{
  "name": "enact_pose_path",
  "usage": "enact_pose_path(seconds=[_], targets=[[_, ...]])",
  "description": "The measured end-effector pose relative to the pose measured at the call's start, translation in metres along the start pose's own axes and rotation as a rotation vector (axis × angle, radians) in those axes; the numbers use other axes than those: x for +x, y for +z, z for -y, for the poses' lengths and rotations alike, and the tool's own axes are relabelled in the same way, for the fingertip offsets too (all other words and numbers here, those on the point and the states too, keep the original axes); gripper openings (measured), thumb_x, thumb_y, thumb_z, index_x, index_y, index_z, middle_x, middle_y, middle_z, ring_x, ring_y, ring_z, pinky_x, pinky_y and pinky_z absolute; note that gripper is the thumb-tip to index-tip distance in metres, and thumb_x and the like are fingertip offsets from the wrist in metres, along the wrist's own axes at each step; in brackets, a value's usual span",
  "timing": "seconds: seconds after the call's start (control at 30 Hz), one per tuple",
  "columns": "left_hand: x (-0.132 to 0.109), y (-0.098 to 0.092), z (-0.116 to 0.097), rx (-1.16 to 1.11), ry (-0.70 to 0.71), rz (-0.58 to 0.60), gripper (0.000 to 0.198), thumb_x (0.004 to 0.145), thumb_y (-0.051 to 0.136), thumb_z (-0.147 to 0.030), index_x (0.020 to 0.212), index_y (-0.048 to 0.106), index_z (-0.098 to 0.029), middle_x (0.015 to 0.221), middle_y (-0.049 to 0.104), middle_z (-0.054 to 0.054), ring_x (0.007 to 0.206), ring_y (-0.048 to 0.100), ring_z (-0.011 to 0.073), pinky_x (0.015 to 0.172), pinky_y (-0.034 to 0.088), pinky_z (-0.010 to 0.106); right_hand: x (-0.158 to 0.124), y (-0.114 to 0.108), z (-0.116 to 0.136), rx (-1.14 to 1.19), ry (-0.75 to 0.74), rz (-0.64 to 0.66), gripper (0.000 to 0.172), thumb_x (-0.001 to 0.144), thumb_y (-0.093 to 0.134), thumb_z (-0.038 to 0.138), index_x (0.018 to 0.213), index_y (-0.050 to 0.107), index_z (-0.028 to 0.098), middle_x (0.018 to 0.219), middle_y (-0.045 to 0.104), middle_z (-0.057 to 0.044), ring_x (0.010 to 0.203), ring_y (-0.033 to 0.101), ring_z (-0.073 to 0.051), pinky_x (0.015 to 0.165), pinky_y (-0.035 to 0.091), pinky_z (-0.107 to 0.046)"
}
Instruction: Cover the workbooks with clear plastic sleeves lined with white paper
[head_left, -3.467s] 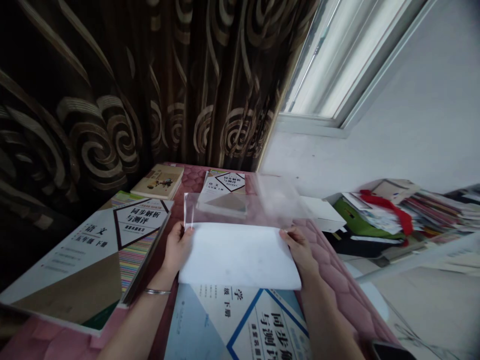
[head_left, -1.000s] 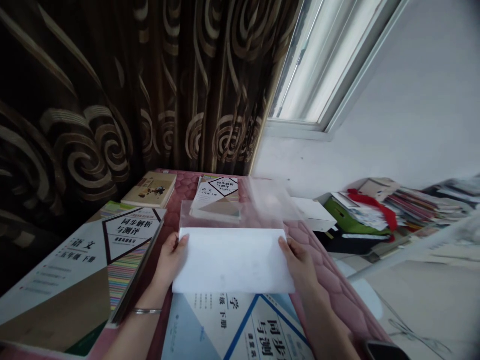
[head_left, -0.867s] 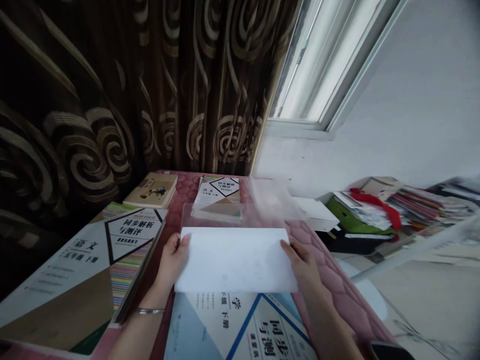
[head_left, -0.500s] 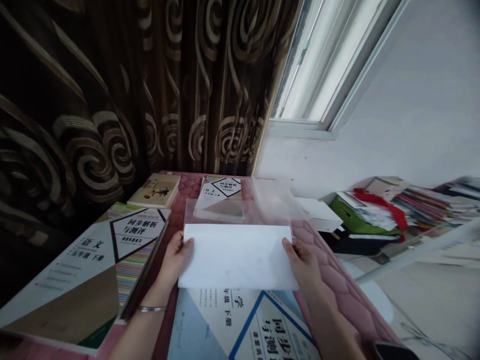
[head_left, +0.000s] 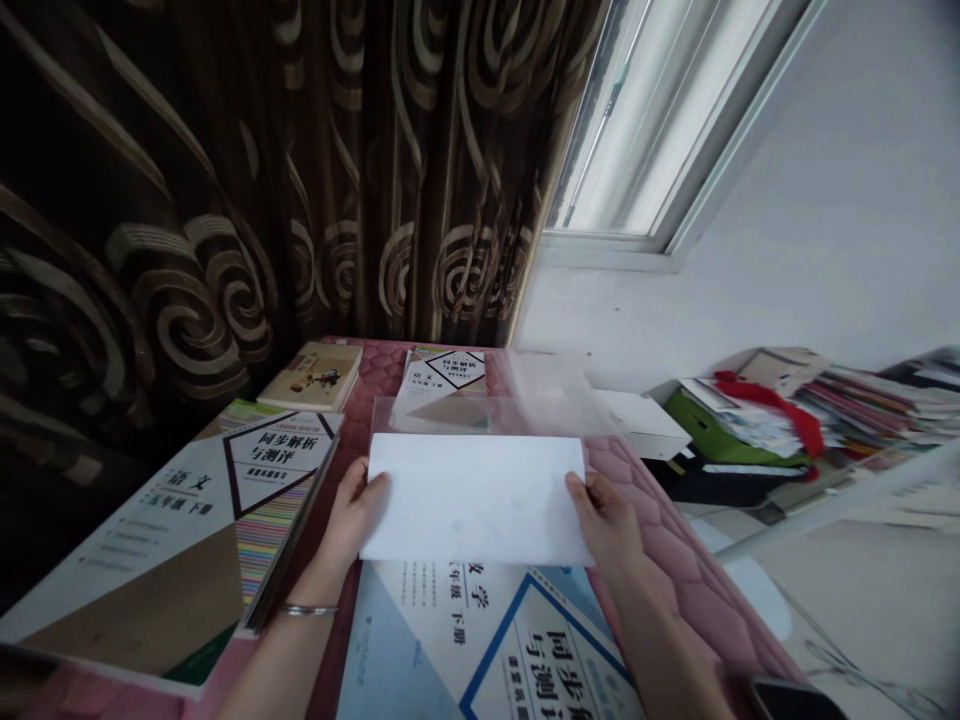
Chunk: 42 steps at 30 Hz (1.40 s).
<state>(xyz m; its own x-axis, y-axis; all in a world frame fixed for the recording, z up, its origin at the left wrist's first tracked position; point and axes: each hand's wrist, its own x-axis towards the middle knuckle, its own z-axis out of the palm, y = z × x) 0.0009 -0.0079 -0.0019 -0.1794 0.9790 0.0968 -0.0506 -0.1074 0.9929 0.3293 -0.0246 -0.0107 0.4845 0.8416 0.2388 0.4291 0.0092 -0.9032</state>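
Note:
A white sheet or thin booklet is held out level in both my hands. From behind its far edge a clear plastic sheet sticks out, looking like a cover or sleeve. My left hand pinches the left edge, thumb on top. At the right edge my right hand grips the same way, fingers underneath. Below the white sheet lies a blue and white workbook, its upper part hidden. Whether the plastic wraps the white sheet or lies under it, I cannot tell.
A thick workbook stack lies left on the pink quilted table cover. Behind are a tan book, another workbook, loose clear plastic and a white box. Papers pile up at right.
The white sheet sits slightly farther from me, so less clear plastic shows beyond it and more of the blue workbook shows below. Both hands keep their grip. The view has shifted slightly.

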Motion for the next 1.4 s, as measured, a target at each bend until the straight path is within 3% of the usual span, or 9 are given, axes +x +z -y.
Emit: enact_pose_path(seconds=[0.2,0.5,0.67,0.87,1.2,1.4], targets=[[0.0027,0.0015,-0.0015,0.100,0.035,-0.019,0.034,0.068,0.068,-0.049,0.079,0.055,-0.019,0.068,0.060,-0.002,0.064,0.053,0.0139,0.060,0.043,0.024,-0.0007,-0.0015,0.0051,0.161,0.036,0.039,0.038,0.069,0.063,0.062,0.076,0.062,0.024,0.068,0.060,0.000,0.061,0.052,-0.019,0.054,0.041,-0.031],[-0.0005,0.0043,-0.0050,0.096,0.054,-0.055,0.036,0.069,0.068,-0.052,0.069,0.052,-0.020,0.064,0.058,-0.003,0.062,0.052,0.0130,0.058,0.042,0.023,-0.0034,0.0006,0.0080,0.082,0.014,0.033,0.039,0.072,0.058,0.063,0.074,0.060,0.024,0.066,0.060,-0.001,0.060,0.050,-0.020,0.052,0.039,-0.033],[-0.0030,0.0016,-0.0047,0.005,-0.029,-0.004,0.030,0.069,0.068,-0.045,0.078,0.057,-0.018,0.070,0.061,-0.001,0.063,0.054,0.0134,0.060,0.043,0.023,-0.0052,0.0009,0.0108,0.065,0.006,-0.001,0.041,0.072,0.058,0.065,0.068,0.057,0.024,0.060,0.055,0.000,0.055,0.047,-0.019,0.050,0.037,-0.033],[-0.0010,0.0019,-0.0057,0.097,0.068,-0.026,0.031,0.069,0.069,-0.046,0.071,0.054,-0.019,0.066,0.058,-0.002,0.064,0.052,0.0143,0.061,0.043,0.025,-0.0033,0.0007,0.0065,0.151,0.013,-0.020,0.043,0.070,0.060,0.065,0.076,0.061,0.023,0.071,0.062,-0.001,0.063,0.051,-0.019,0.055,0.042,-0.030],[-0.0006,0.0034,-0.0024,0.177,0.077,-0.064,0.034,0.070,0.067,-0.050,0.068,0.052,-0.020,0.063,0.055,-0.003,0.062,0.050,0.0136,0.060,0.041,0.025,-0.0074,0.0001,0.0097,0.020,-0.013,-0.032,0.040,0.077,0.053,0.063,0.065,0.051,0.025,0.059,0.052,0.001,0.055,0.046,-0.018,0.050,0.036,-0.032],[0.0013,0.0038,0.0008,0.194,0.105,-0.090,0.033,0.071,0.066,-0.050,0.066,0.052,-0.021,0.061,0.055,-0.003,0.061,0.051,0.0138,0.059,0.042,0.025,-0.0079,0.0012,0.0073,0.207,0.044,-0.009,0.032,0.072,0.062,0.058,0.076,0.060,0.026,0.073,0.063,-0.001,0.064,0.053,-0.021,0.054,0.041,-0.032]])
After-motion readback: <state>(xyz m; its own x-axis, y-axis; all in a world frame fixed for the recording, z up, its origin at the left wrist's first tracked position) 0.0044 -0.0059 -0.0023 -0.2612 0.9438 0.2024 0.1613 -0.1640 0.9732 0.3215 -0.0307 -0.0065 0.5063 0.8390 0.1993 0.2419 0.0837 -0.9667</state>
